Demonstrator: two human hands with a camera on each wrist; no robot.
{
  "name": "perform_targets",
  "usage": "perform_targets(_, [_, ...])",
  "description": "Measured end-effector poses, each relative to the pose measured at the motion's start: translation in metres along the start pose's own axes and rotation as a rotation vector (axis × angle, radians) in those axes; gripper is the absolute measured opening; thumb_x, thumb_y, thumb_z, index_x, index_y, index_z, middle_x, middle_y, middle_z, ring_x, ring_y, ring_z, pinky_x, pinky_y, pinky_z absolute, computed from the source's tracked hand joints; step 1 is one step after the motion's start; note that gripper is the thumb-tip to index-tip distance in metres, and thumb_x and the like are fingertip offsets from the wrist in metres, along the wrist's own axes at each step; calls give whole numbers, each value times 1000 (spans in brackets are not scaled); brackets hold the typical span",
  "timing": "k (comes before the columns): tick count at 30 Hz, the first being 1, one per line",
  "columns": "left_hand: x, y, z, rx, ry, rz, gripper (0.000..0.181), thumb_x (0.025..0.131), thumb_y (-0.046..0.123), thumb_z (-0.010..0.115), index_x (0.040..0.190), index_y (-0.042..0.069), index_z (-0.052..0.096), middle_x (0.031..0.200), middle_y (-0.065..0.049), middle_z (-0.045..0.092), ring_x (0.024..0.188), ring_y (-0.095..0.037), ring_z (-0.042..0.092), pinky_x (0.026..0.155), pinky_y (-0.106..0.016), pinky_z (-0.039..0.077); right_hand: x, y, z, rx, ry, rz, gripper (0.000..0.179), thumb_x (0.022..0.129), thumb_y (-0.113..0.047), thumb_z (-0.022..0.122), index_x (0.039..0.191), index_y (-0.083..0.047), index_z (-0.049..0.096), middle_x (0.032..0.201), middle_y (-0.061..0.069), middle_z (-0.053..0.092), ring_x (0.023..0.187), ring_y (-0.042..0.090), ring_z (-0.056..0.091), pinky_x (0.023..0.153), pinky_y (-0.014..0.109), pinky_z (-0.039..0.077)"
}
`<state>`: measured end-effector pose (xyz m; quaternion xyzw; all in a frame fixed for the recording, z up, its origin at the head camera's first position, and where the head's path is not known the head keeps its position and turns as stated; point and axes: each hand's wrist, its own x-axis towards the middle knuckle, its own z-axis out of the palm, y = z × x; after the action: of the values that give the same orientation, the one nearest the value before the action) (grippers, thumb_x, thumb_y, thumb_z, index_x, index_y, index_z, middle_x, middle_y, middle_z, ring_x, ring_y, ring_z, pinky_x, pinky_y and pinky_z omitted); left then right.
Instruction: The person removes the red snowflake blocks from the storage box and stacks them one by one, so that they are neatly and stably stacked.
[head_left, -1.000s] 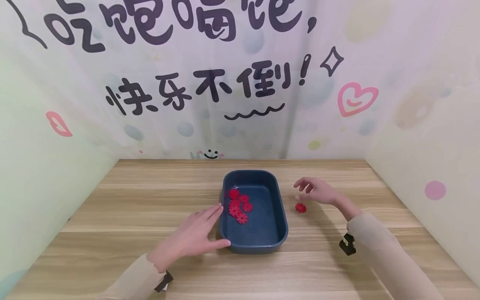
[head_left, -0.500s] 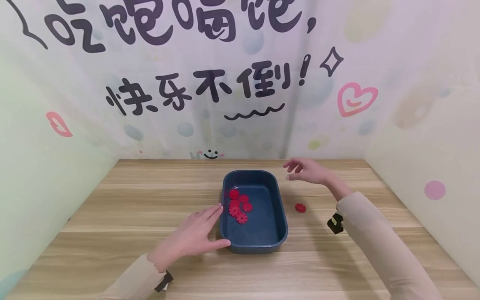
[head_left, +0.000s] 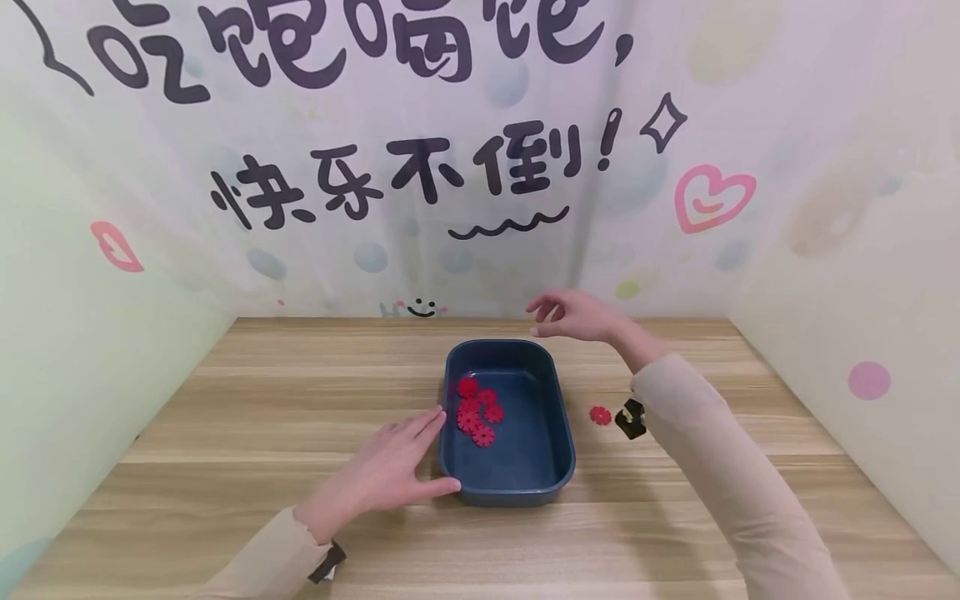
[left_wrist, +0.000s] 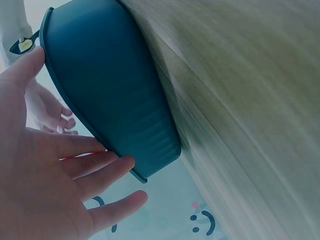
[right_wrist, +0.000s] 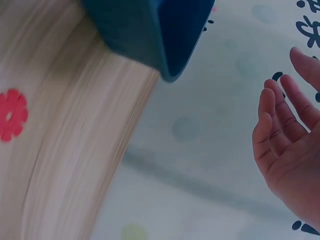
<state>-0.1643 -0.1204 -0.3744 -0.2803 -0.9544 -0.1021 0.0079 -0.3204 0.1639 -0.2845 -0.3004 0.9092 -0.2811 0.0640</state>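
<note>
My left hand (head_left: pixel 382 467) rests its nearly straight fingers and thumb against the left rim of a dark blue rectangular bin (head_left: pixel 536 442). The left wrist view shows those fingers (left_wrist: pixel 107 175) along the bin's outer wall (left_wrist: pixel 105 75). Inside the bin, several red notched plastic discs (head_left: pixel 483 436) lie clustered toward the left side. My right hand (head_left: pixel 577 317) hovers above and beyond the bin's far right corner, its fingers loosely bent. Nothing shows between those fingers in the right wrist view. One red notched disc (head_left: pixel 600 415) lies flat on the table, right of the bin.
The wood-grain table (head_left: pixel 262 400) meets a printed cloth backdrop (head_left: pixel 337 275) at its far edge. Pale walls (head_left: pixel 847 275) stand at both sides. A black wrist-worn device (head_left: pixel 632 419) hangs below my right sleeve, near the loose disc in the head view.
My right hand has risen from beside the loose disc and moved left and away, toward the bin's far end. The left hand, bin and discs stay in place.
</note>
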Motion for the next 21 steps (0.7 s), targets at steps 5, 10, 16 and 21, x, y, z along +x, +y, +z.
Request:
perform_targets(5, [0, 0, -1, -8, -3, -5, 91, 74, 70, 43, 134, 2, 35, 137, -11, 33, 120, -27, 35, 91, -48, 33, 14, -11, 12, 17, -22, -43, 36, 81, -22, 64, 113, -7, 55, 96, 6, 58, 88, 22, 55, 76, 35, 45])
perform_targets(10, [0, 0, -1, -12, -7, -5, 90, 74, 68, 44, 134, 2, 35, 137, -11, 33, 120, -27, 35, 91, -48, 33, 24, -16, 29, 54, -52, -94, 34, 81, -18, 64, 110, -3, 56, 88, 6, 60, 84, 21, 56, 77, 33, 44])
perform_targets(16, [0, 0, -1, -5, -8, -2, 91, 74, 69, 43, 134, 2, 35, 137, -11, 33, 120, -27, 36, 91, -48, 33, 33, -17, 42, 31, -71, -26, 34, 79, -23, 65, 108, -6, 58, 88, 5, 61, 83, 20, 56, 75, 32, 44])
perform_targets(21, [0, 0, -1, -2, -12, -3, 91, 74, 70, 43, 134, 2, 35, 137, -11, 33, 120, -27, 36, 91, -48, 33, 38, -19, 50, 73, -132, 88, 37, 80, -24, 64, 111, -5, 56, 95, 9, 59, 78, 23, 57, 63, 30, 48])
